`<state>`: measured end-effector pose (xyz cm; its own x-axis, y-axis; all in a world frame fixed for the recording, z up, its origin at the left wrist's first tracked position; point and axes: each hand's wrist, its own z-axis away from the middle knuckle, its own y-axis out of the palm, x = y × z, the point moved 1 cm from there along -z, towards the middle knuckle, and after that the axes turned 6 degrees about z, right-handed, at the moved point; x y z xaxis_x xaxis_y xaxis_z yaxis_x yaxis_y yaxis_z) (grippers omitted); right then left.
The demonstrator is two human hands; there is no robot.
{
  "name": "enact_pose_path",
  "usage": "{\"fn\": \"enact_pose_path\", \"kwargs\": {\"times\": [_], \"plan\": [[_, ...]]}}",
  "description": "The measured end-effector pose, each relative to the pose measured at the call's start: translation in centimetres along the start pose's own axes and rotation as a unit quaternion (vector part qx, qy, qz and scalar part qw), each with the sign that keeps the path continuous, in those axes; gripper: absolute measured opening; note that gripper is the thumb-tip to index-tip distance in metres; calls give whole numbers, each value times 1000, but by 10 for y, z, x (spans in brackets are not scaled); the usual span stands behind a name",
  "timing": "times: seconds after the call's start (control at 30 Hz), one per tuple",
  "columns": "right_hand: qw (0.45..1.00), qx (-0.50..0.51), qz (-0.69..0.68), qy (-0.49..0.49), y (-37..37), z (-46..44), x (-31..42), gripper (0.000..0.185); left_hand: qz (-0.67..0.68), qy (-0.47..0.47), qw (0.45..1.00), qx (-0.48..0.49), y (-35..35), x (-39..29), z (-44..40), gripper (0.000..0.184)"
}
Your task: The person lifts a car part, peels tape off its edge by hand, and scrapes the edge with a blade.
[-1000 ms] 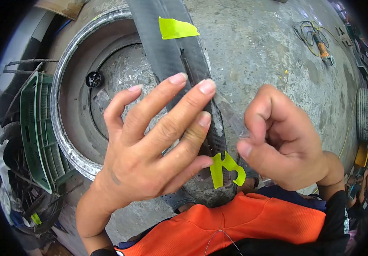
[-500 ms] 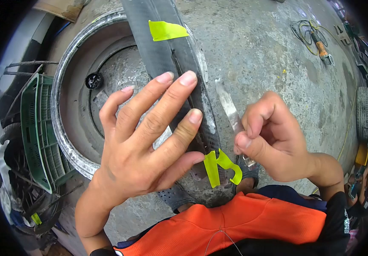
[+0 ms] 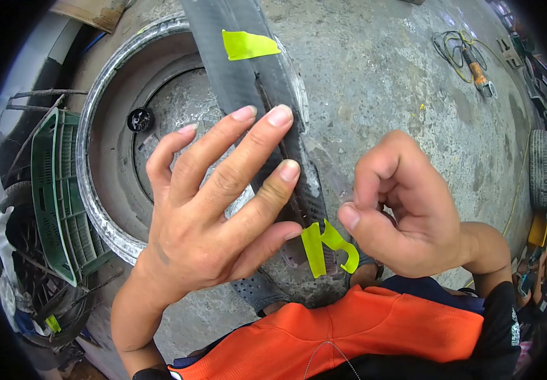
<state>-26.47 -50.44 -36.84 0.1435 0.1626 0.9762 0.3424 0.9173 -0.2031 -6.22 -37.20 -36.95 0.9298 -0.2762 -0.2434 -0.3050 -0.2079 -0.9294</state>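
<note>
Dark panel [image 3: 241, 82] over a large ring [image 3: 84, 155]

The left hand [image 3: 213, 206] spreads wide on the panel, gripping nothing, apparently steadying it. The right hand [image 3: 406, 209], curled, pinches what seems a thin strip [image 3: 329, 159], blurred, beside the panel's edge. Yellow tape [image 3: 313, 250] hangs at the near end, perhaps parked within reach. No writing is legible.

Bare, ungloved left hand [image 3: 213, 215]: palm down, fingers spread and slightly bent, pointing forward; thumb extended toward the right hand. Bare left forearm [image 3: 137, 310]: angled up from lower left. Bare, ungloved right hand [image 3: 409, 209]: fingers curled, thumb tip against the index finger in a pinch. Bare right forearm [image 3: 490, 248]: enters from lower right.
</note>
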Motion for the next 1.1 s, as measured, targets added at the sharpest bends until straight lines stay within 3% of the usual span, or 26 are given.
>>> {"fn": "enact_pose_path", "kwargs": {"times": [0.63,0.83,1.1], "plan": [[995,42,-74,61,6,-8,3,21,-3,9,1000,-7,3,-4,-2,52],[978,5,-191,90,5,-8,5,21,1,11,1000,-10,3,-5,-2,53],[979,40,-196,42,5,-8,0,22,-8,8,1000,-1,2,-7,-2,54]]}}
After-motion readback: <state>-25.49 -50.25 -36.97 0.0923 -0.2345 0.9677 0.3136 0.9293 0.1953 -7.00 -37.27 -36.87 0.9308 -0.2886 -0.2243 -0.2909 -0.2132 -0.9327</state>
